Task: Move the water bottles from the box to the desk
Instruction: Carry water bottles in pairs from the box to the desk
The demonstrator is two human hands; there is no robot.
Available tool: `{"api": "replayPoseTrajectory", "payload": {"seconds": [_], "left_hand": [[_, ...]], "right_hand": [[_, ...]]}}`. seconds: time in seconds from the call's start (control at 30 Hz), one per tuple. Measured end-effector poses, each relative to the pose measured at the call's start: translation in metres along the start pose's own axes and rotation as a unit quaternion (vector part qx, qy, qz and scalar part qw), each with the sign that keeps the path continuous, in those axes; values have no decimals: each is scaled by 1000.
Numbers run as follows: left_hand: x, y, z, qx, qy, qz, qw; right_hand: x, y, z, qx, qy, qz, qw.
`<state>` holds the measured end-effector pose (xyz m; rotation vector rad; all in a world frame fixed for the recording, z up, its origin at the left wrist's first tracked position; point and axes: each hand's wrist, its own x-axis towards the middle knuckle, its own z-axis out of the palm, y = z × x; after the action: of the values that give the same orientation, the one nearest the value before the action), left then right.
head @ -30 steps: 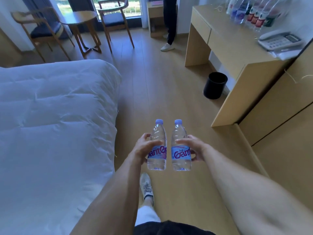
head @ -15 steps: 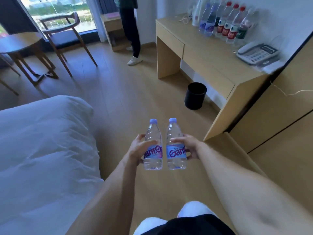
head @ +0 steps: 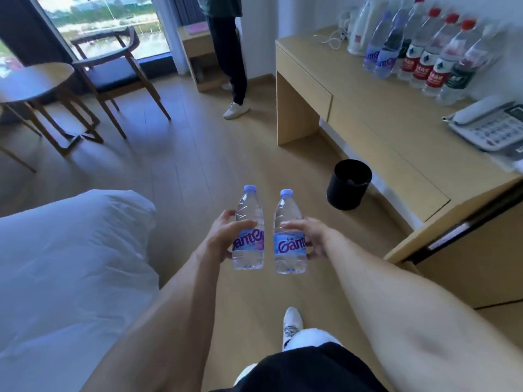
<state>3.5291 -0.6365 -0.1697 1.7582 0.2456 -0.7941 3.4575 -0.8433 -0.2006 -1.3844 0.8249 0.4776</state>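
In the head view, the person carries two water bottles out in front of the body, above the wooden floor [head: 181, 171], between the bed [head: 70, 264] and the desk [head: 376, 114]. The left hand [head: 223, 239] grips the left bottle [head: 248, 230] around its labelled middle, thumb across the front and fingers curled behind. The right hand [head: 312, 239] grips the right bottle [head: 289, 236] the same way, at label height. The two bottles are just beside each other and do not appear to touch.

Both bottles look full of clear water, so each probably has a modest heft for one hand. The thin clear plastic will likely give a little under a hard squeeze, and the smooth wall could slip if wet. The waist at the label seems the sound place to hold: it sits near the middle of the weight and leaves the base free for setting down.

Each bottle stands close to upright, its long axis running vertically, pale purple cap up and base down toward the floor. The printed labels face the camera.

On the desk, a row of bottles [head: 424, 58] already stands along the back near a white kettle [head: 360, 32], with a telephone [head: 492, 125] further along. A black bin [head: 349, 183] sits on the floor beside the desk, and another person's legs [head: 230, 52] show by the window. The box is not in view.
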Motion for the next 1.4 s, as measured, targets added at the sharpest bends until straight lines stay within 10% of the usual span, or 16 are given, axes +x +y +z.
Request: {"api": "replayPoseTrajectory", "payload": {"seconds": [0.43,1.4], "left_hand": [[147,158,35,-1,-28,36,999],[468,455,215,138,-359,81,920]], "right_hand": [[114,-152,-68,56,23,-27,998],[261,-364,-257,269,303,-83,910]]}}
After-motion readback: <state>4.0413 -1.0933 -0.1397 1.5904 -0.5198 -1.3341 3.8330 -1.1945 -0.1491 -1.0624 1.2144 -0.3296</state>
